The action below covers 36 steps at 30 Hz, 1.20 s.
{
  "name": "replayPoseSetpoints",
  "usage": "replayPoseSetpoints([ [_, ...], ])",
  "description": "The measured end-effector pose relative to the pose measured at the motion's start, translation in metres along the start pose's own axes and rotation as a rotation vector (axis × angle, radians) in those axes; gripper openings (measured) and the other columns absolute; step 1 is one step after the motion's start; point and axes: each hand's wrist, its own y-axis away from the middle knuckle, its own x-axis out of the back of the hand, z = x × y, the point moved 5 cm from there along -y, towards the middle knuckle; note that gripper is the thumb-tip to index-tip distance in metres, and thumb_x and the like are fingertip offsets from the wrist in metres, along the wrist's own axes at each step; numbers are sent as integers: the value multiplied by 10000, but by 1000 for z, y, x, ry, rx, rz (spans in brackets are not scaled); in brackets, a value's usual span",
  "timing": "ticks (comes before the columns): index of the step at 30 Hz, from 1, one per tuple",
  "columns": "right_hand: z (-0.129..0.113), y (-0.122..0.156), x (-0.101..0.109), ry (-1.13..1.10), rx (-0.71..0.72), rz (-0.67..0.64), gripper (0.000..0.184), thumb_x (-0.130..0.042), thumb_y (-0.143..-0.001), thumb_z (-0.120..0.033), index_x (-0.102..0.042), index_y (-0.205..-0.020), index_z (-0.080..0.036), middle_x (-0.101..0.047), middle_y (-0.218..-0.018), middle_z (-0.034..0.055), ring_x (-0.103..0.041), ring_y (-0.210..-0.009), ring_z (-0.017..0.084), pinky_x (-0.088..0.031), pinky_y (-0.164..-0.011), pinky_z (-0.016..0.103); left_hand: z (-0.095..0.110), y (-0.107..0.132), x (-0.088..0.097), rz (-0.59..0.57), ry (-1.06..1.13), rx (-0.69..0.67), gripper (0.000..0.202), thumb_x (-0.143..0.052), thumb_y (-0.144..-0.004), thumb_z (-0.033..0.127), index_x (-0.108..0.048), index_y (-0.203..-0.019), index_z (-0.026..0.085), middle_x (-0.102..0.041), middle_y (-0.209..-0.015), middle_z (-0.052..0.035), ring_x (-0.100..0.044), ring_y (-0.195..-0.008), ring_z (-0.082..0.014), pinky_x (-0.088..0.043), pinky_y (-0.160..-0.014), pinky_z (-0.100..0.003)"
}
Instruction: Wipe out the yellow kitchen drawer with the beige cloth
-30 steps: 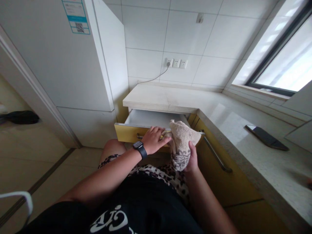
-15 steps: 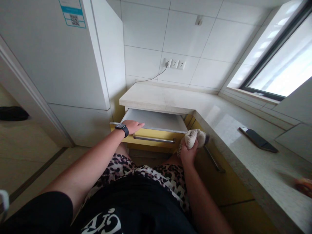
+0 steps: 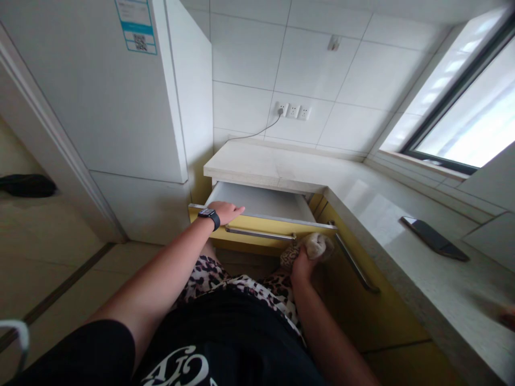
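Observation:
A yellow-fronted drawer (image 3: 277, 221) with a pale grey inside stands pulled out under the countertop. My left hand (image 3: 226, 212), with a black watch on its wrist, lies over the top edge of the drawer front and grips it; some fingers are hidden inside. Below it runs the drawer's metal handle (image 3: 259, 234), which neither hand touches. In front of the drawer's right end, my right hand (image 3: 303, 264) is closed around a bunched beige cloth (image 3: 317, 245). The cloth is close to the drawer front; whether they touch I cannot tell.
A white stone countertop (image 3: 362, 198) bends to the right, with a dark phone (image 3: 434, 238) lying on it. Yellow cabinets with a long metal handle (image 3: 356, 262) are close on my right. On the left stands a tall white refrigerator (image 3: 120, 118). Wall sockets (image 3: 293, 111) hold a plugged cord.
My right hand has moved down with the cloth, from the drawer's right corner to in front of the drawer face. My left hand stays on the drawer's edge. The view has shifted slightly.

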Motion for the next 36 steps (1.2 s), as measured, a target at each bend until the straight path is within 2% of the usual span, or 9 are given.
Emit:
replayPoseSetpoints([
  [3, 4, 10, -4, -22, -37, 25, 776, -538, -877, -509, -237, -1492, -142, -369, -1505, 239, -397, -1402, 339, -300, -1175, 536, 1, 2, 0, 3, 2, -12, 920, -41, -882, 816, -766, -1111, 298, -732, -1131, -138, -668, -1064, -345, -478, -837, -420],
  [8, -6, 33, -14, -73, -17, -73, 755, -588, -879, -512, -298, -1478, -156, -486, -1424, 212, -537, -1286, 319, -442, -1092, 478, 1, 4, 1, 19, -4, -7, 952, -25, -867, 831, -773, -1091, 287, -735, -1113, -145, -670, -1051, -348, -480, -822, -428],
  [13, -27, 11, 8, -85, 87, -1, 718, -466, -959, -468, -213, -1554, -156, -353, -1546, 196, -398, -1415, 291, -331, -1169, 509, 3, 9, 0, 19, -13, -9, 966, -17, -864, 834, -780, -1072, 278, -735, -1110, -145, -673, -1045, -338, -483, -821, -412],
  [17, -59, 2, 18, -73, 269, -88, 625, -567, -908, -447, -476, -1454, -155, -471, -1466, 148, -431, -1380, 304, -313, -1170, 515, 4, 12, 1, 16, -26, -16, 955, -12, -864, 833, -778, -1070, 300, -741, -1088, -132, -680, -1032, -338, -486, -803, -411],
  [20, -87, 11, 16, 21, 499, -206, 499, -612, -850, -351, -649, -1312, -165, -464, -1469, 135, -395, -1387, 341, -270, -1175, 534, 3, 15, 2, 23, -38, -25, 955, -4, -863, 832, -777, -1054, 305, -743, -1076, -125, -684, -1024, -338, -489, -798, -414],
  [23, -100, 15, 16, 185, 656, -293, 522, -588, -819, -277, -664, -1328, -188, -463, -1419, 150, -450, -1294, 357, -364, -1091, 540, 3, 16, 2, 32, -43, -29, 950, 7, -867, 823, -774, -1050, 314, -745, -1069, -115, -686, -1023, -331, -488, -792, -409],
  [27, -94, -1, 25, 408, 671, -406, 560, -598, -780, -278, -673, -1334, -264, -470, -1295, 144, -491, -1130, 355, -449, -956, 522, 4, 16, 0, 36, -47, -26, 981, 35, -853, 832, -777, -1033, 311, -744, -1075, -117, -685, -1021, -339, -487, -780, -415],
  [31, -100, -12, 34, 490, 610, -310, 571, -622, -795, -310, -650, -1365, -285, -465, -1147, 128, -501, -1000, 325, -475, -896, 497, 6, 17, 0, 36, -38, -13, 985, 31, -855, 831, -780, -1047, 305, -742, -1087, -121, -683, -1020, -327, -485, -792, -408],
  [36, -132, 17, 14, 632, 829, -539, 672, -672, -766, -227, -593, -1412, -394, -447, -1215, 122, -470, -1061, 354, -476, -927, 503, 5, 20, 0, 26, -39, -6, 967, 16, -871, 815, -779, -1034, 290, -743, -1081, -129, -682, -1014, -325, -483, -802, -410],
])
